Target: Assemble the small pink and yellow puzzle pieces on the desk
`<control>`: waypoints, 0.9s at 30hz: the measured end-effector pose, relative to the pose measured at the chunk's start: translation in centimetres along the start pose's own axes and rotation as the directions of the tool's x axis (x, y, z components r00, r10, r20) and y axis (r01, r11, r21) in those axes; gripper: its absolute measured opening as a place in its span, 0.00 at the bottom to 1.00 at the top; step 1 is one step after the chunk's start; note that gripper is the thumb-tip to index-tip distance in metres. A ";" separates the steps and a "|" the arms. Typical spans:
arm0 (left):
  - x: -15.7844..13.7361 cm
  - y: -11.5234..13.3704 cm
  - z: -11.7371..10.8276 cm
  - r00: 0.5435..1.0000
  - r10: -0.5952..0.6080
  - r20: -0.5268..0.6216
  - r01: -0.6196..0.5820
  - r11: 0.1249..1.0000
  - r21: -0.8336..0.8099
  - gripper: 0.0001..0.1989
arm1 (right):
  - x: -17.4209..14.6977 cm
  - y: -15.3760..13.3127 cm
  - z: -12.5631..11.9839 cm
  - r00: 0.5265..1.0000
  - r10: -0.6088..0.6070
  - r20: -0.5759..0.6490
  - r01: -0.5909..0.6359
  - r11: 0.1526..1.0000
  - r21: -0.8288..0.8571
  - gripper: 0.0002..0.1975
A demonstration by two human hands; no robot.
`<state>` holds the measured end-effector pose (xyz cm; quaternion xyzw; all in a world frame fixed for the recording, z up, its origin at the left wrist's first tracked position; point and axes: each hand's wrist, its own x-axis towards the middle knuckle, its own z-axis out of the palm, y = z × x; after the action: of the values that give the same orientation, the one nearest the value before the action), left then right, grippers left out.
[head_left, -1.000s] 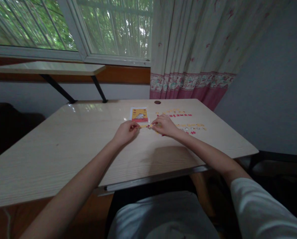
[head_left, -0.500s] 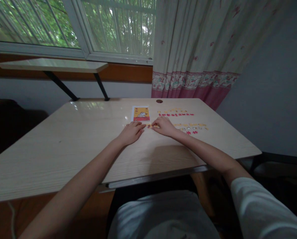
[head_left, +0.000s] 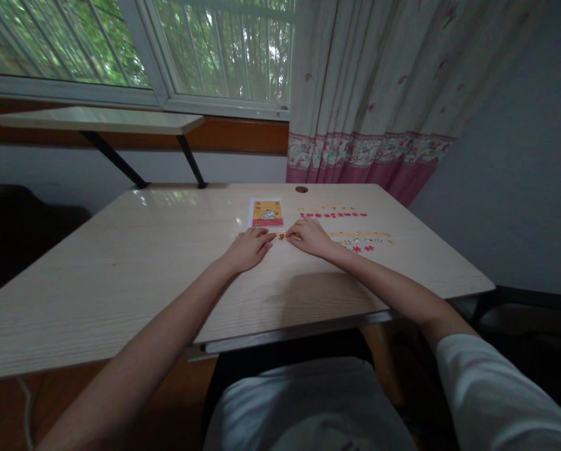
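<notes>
My left hand [head_left: 251, 248] lies on the desk with its fingers stretched out, fingertips at the left side of a few small joined jigsaw pieces [head_left: 281, 237]. From the other side my right hand [head_left: 309, 237] reaches in, thumb and fingers pinched together at a jigsaw piece that they mostly cover. Just beyond the hands lies a picture card [head_left: 267, 214] with a white cartoon animal on yellow and red. Loose red jigsaw pieces [head_left: 339, 215] form a row at the right, and yellow ones [head_left: 367, 234] lie in another row nearer me, partly behind my right hand.
The pale wooden desk [head_left: 120, 275] has a round cable hole [head_left: 301, 190] near its back edge. A raised shelf [head_left: 101, 119] on black supports stands at the back left. Behind the desk are a window [head_left: 224, 56] and a long curtain [head_left: 369, 94].
The view has shifted very slightly. Both hands stay at the same small pieces, with hardly any visible movement of the fingers.
</notes>
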<state>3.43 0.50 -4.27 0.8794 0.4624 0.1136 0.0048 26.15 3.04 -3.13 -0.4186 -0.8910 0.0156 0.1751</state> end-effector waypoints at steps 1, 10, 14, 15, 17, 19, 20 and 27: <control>0.0 0.0 0.0 1.000 0.001 0.003 -0.001 1.000 0.001 0.21 | 0.0 0.0 0.0 1.000 -0.004 0.002 0.004 1.000 -0.004 0.11; 0.0 0.2 -0.1 1.000 -0.007 0.004 0.007 1.000 0.009 0.21 | 0.0 -0.2 -0.2 1.000 -0.008 0.011 0.008 0.999 -0.031 0.12; -0.1 0.3 -0.3 0.999 0.008 -0.031 -0.008 1.000 0.002 0.20 | -0.2 -0.3 -0.3 0.999 -0.034 0.015 0.034 0.999 0.004 0.11; -0.1 0.3 -0.3 0.999 0.013 -0.038 -0.013 1.000 -0.001 0.20 | -0.2 -0.3 -0.3 0.999 -0.047 0.014 0.047 0.999 0.014 0.10; -0.1 0.3 -0.3 0.999 0.020 -0.048 -0.021 1.000 -0.007 0.19 | -0.4 -0.4 -0.4 0.997 -0.070 0.012 0.070 0.997 0.029 0.10; -0.1 0.2 -0.3 0.998 0.025 -0.054 -0.025 1.000 -0.010 0.19 | -0.5 -0.5 -0.6 0.997 -0.078 0.019 0.078 0.996 0.040 0.10; -0.1 0.2 -0.2 0.998 0.027 -0.056 -0.028 1.000 -0.012 0.19 | -0.6 -0.5 -0.7 0.997 -0.077 0.027 0.076 0.996 0.046 0.10; 0.0 -0.1 -0.2 0.997 0.059 -0.058 -0.061 0.997 -0.035 0.19 | -0.4 -0.4 -1.1 0.995 -0.045 0.094 0.036 0.995 0.092 0.11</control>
<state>3.35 0.51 -4.13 0.8891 0.4334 0.1471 0.0046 26.44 2.30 -2.20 -0.3907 -0.9052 0.0725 0.1510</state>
